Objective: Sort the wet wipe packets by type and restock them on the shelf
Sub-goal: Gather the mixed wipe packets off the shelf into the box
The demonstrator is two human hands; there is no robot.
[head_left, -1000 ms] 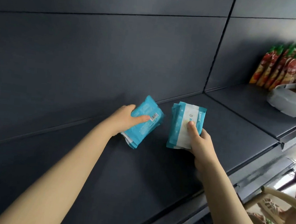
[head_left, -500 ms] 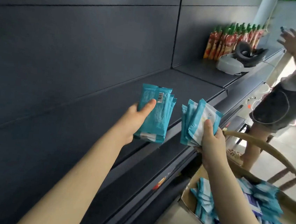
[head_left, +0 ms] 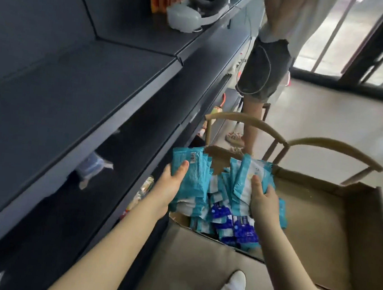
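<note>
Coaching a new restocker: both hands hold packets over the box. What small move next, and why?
Probably the left hand should set its teal stack on the dark shelf; the right hand is full too, so neither can take more.

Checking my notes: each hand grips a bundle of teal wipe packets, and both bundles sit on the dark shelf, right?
Not quite. The left hand grips one teal bundle and the right hand the other bundle, but the head view shows both held over the cardboard box, not sitting on the dark shelf.
</note>
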